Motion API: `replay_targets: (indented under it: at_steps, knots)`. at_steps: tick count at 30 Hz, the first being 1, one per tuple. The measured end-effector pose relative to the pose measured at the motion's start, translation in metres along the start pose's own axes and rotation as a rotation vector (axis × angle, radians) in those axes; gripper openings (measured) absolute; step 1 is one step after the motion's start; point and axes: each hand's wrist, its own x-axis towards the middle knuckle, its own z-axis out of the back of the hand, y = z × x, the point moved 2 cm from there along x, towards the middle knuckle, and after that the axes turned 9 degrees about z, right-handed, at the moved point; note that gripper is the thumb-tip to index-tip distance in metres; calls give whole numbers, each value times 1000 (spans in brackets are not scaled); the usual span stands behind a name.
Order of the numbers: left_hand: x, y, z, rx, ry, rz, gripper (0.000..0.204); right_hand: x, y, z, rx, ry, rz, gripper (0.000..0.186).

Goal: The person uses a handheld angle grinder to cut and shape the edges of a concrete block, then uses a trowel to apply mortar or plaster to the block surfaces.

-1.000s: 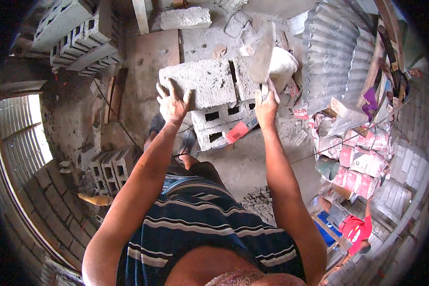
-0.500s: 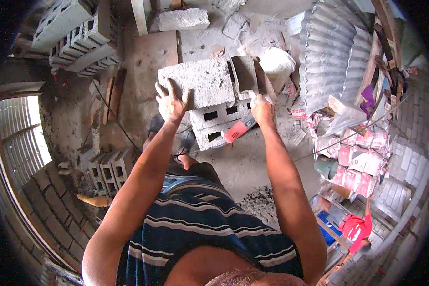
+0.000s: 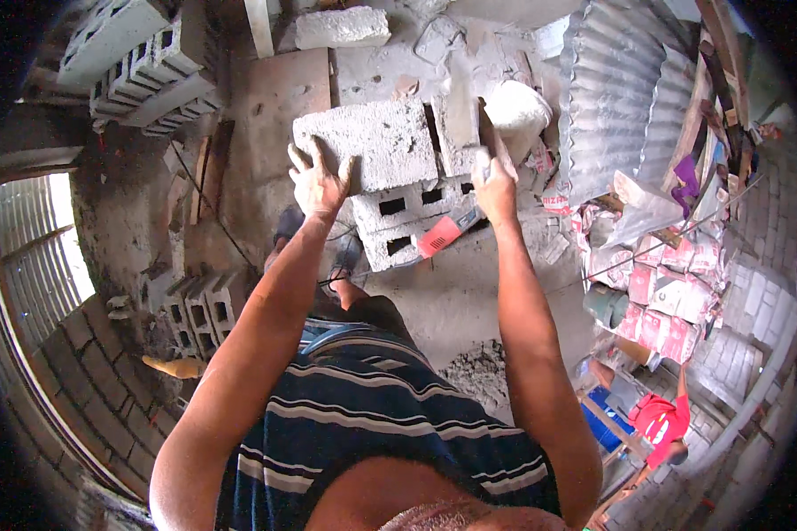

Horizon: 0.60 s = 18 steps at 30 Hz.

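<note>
A pale concrete block lies on its side in front of me. My left hand rests spread on its left end, fingers apart. Under it sits a hollow block with dark square openings. Past a narrow dark gap on the right is a smaller block piece. My right hand is closed round the handle of a tool with a broad flat grey blade. The blade is upright over the piece and blurred, so its exact kind is unclear. A red angle grinder lies against the lower block below my right hand.
A white bucket stands right of the blocks, near corrugated metal sheets. Hollow blocks are stacked at far left and near left. Red-white bags and a person in red are at right. Rubble lies nearby.
My right hand has shifted slightly, and the tool's blade has swung up and away from the smaller piece. My left hand stays on the block. The person in red has moved slightly.
</note>
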Motion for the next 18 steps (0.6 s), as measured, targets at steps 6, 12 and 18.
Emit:
replay_targets:
  at_steps: [6,12,18]
  knots:
    - [0,0,-4,-21,-10,-12,101,-28,-4,-17,-187,272,-65,27]
    - [-2,5,0,2,3,6,100,-4,16,12,139,-150,-94,28]
    - [-1,0,-4,17,-5,-14,100,-39,-19,-35,-238,190,-22,30]
